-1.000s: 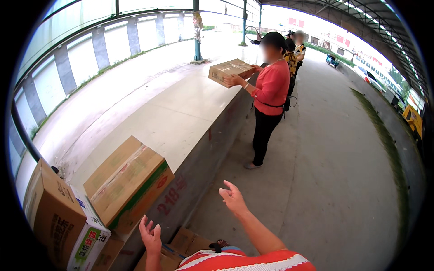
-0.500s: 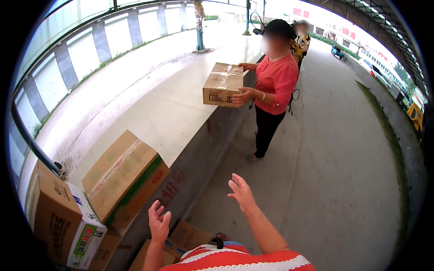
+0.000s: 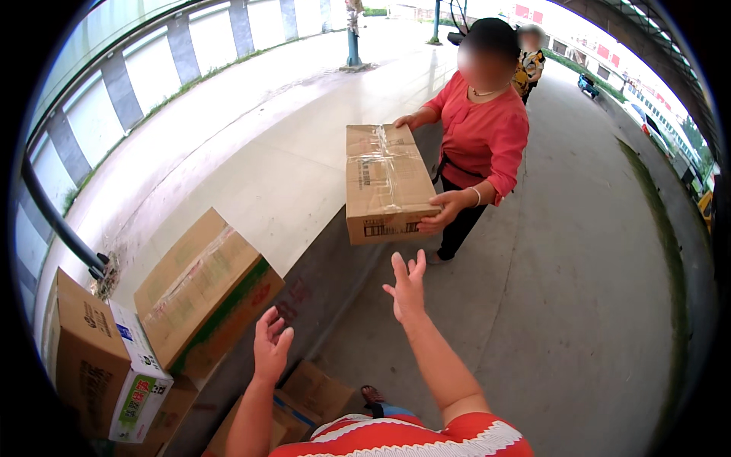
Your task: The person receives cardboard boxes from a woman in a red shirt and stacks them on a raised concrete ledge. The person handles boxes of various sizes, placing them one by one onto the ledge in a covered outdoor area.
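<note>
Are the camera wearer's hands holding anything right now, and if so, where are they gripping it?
Nothing. The left hand and right hand are open and empty, raised toward a taped cardboard box that another person holds by its far and near ends.

Five brown cardboard boxes show. One taped brown cardboard carton (image 3: 384, 186) is carried by a person in a red blouse (image 3: 483, 129). Two lie on the raised concrete platform (image 3: 251, 145): a large brown box with a green stripe (image 3: 205, 293) and a brown box with a white printed end (image 3: 103, 365). Two small brown boxes (image 3: 304, 400) sit on the floor below. Two people stand ahead, the second person (image 3: 531, 57) partly hidden. Two bare hands reach forward, a left hand (image 3: 270, 346) and a right hand (image 3: 407, 286).
</note>
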`<act>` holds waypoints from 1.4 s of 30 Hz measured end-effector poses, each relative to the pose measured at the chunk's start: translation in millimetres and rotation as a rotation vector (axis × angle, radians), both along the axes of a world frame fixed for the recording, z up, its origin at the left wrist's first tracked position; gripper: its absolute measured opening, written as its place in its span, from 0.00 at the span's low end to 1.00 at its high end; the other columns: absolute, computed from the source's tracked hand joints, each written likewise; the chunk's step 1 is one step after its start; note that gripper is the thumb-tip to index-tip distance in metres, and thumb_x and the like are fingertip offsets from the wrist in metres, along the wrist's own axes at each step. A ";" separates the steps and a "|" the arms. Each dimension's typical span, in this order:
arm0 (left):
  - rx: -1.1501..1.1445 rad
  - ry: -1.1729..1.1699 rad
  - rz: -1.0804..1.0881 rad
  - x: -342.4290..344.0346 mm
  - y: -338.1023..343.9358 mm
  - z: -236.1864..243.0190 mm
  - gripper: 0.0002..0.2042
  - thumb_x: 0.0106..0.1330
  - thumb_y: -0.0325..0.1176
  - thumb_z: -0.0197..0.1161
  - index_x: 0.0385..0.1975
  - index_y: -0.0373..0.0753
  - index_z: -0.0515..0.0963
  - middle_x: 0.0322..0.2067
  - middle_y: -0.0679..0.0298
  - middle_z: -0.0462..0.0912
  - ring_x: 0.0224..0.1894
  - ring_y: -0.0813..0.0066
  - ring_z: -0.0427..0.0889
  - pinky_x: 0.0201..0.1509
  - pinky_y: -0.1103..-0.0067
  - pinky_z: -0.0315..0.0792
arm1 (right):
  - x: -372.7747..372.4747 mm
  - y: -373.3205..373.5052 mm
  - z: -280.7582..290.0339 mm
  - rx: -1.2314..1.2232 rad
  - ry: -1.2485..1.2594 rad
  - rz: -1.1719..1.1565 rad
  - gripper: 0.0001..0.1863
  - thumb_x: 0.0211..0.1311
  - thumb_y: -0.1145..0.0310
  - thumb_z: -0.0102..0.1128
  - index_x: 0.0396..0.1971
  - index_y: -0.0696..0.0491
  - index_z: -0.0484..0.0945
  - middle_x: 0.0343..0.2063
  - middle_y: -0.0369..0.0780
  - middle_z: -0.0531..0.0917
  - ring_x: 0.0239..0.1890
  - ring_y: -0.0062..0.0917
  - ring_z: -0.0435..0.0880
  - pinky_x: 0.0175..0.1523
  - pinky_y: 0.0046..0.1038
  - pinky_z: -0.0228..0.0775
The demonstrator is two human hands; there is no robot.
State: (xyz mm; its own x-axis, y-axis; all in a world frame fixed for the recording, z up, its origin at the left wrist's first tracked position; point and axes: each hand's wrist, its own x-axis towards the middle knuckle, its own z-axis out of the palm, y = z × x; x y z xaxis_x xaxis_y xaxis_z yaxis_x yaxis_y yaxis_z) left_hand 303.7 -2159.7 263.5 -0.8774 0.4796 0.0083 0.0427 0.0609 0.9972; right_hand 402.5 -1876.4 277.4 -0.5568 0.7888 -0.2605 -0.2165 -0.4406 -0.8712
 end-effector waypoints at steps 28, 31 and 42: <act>0.044 -0.209 0.023 -120.3 144.9 19.3 0.30 0.68 0.48 0.54 0.67 0.44 0.57 0.64 0.58 0.62 0.62 0.65 0.65 0.58 0.69 0.65 | 77.9 26.5 -27.6 -0.278 0.286 -0.096 0.34 0.52 0.58 0.55 0.60 0.54 0.63 0.55 0.40 0.73 0.55 0.34 0.74 0.56 0.36 0.70; 0.196 -0.242 0.114 -135.1 152.8 37.3 0.33 0.70 0.54 0.48 0.69 0.45 0.50 0.67 0.61 0.57 0.69 0.64 0.53 0.67 0.68 0.56 | 127.2 22.0 -4.6 -0.237 0.186 -0.088 0.34 0.55 0.55 0.53 0.60 0.58 0.62 0.54 0.45 0.73 0.53 0.36 0.75 0.57 0.37 0.70; 0.668 0.063 0.186 -52.9 41.5 48.0 0.29 0.68 0.35 0.59 0.65 0.42 0.53 0.54 0.64 0.68 0.54 0.78 0.69 0.54 0.79 0.68 | 145.3 -1.3 54.2 0.040 0.095 0.186 0.33 0.62 0.49 0.46 0.61 0.57 0.63 0.58 0.42 0.71 0.59 0.32 0.70 0.62 0.31 0.61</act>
State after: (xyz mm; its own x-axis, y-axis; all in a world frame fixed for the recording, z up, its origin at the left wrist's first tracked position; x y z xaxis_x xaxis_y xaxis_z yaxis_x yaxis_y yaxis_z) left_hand 250.8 -2118.2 311.4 -0.9327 0.1960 0.3028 0.1499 -0.5528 0.8197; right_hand 547.8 -1877.7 331.6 -0.7146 0.6784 -0.1707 -0.2164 -0.4465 -0.8683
